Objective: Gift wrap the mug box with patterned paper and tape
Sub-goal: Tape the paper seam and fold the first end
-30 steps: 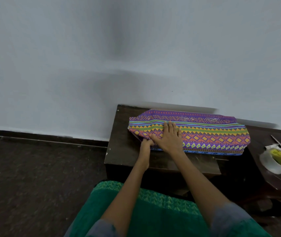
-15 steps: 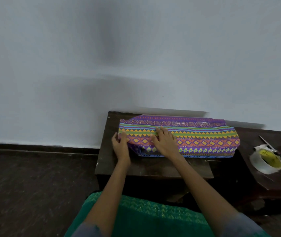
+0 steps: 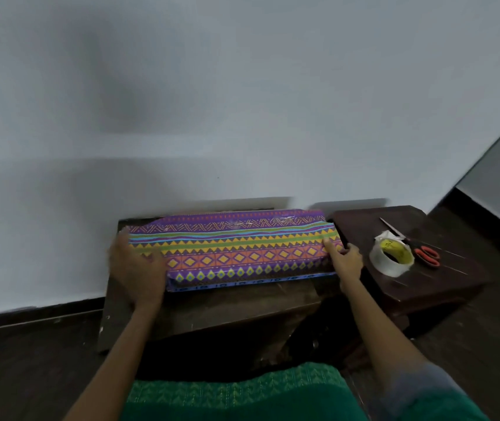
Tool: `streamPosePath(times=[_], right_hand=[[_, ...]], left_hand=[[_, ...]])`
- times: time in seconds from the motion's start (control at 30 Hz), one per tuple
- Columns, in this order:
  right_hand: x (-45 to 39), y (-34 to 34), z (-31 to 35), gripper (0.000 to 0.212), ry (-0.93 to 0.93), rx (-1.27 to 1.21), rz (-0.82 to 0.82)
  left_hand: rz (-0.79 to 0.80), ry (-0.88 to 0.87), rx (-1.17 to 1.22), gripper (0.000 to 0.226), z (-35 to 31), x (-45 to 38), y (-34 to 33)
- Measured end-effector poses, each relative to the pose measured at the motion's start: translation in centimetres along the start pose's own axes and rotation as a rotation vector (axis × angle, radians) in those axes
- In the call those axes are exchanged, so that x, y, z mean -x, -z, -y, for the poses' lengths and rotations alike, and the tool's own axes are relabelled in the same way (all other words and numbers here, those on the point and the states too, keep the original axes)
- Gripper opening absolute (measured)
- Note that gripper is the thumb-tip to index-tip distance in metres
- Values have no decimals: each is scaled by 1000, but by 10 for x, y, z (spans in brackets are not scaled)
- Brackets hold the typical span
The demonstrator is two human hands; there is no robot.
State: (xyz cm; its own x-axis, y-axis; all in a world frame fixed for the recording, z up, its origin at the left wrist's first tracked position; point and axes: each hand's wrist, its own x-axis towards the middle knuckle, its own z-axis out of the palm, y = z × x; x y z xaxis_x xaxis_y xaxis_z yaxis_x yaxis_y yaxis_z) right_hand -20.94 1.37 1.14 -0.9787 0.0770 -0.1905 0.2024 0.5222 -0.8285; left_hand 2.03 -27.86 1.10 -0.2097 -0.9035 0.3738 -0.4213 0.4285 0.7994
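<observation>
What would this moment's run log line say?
stage: ends unfolded | left hand: on parcel's left end | right hand: on right end | tape roll, scissors: side table, untouched

Parcel [image 3: 236,250] on low table [image 3: 212,308], against wall [image 3: 242,101]. Left hand [image 3: 136,268] at its left end, right hand [image 3: 344,259] at its right end. Second table [image 3: 443,287] to right, bearing tape roll [image 3: 391,256]; scissors [image 3: 415,247] just behind roll.

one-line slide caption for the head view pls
Both hands, left hand and right hand, hold the ends of the patterned-paper parcel; tape roll, scissors alongside.
</observation>
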Motion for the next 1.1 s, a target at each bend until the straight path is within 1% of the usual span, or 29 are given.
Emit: streamPosePath(times=[0.03, 0.07, 0.1, 0.13, 0.23, 0.3, 0.37, 0.47, 0.57, 0.7, 0.8, 0.9, 1.0, 1.1], right_hand=[[0, 2, -4, 67, -7, -119, 109], [0, 4, -4, 54, -18, -214, 213], [-2, 7, -2, 43, -27, -267, 294], [-6, 9, 1, 40, -33, -283, 366], [-15, 16, 14, 43, -49, -228, 624], [-20, 17, 19, 42, -64, -177, 783], [-20, 16, 20, 39, -99, -214, 888], [-24, 8, 12, 42, -121, -305, 941], [-21, 4, 5, 46, -135, -356, 948], [-18, 3, -6, 32, -130, -431, 899], [-16, 2, -9, 41, -155, -435, 920], [-17, 2, -8, 39, -171, -401, 935], [-18, 3, -6, 50, -181, -360, 949], [-20, 1, -4, 39, -169, -340, 938]], left_hand=[[69, -174, -17, 50, -7, 11, -6], [159, -321, -29, 46, -17, 23, -14], [263, -427, -41, 45, -26, 36, -23], [379, -509, -65, 46, -36, 46, -31], [703, -724, -246, 52, -65, 72, -53], [833, -824, -341, 60, -79, 83, -66], [915, -866, -425, 67, -89, 88, -75], [969, -876, -564, 77, -94, 96, -86], [978, -851, -615, 84, -95, 101, -89], [979, -850, -632, 86, -95, 105, -90], [969, -822, -613, 85, -98, 109, -91], [944, -831, -631, 83, -98, 111, -91], [936, -837, -643, 82, -98, 111, -91], [976, -818, -608, 79, -100, 107, -87]])
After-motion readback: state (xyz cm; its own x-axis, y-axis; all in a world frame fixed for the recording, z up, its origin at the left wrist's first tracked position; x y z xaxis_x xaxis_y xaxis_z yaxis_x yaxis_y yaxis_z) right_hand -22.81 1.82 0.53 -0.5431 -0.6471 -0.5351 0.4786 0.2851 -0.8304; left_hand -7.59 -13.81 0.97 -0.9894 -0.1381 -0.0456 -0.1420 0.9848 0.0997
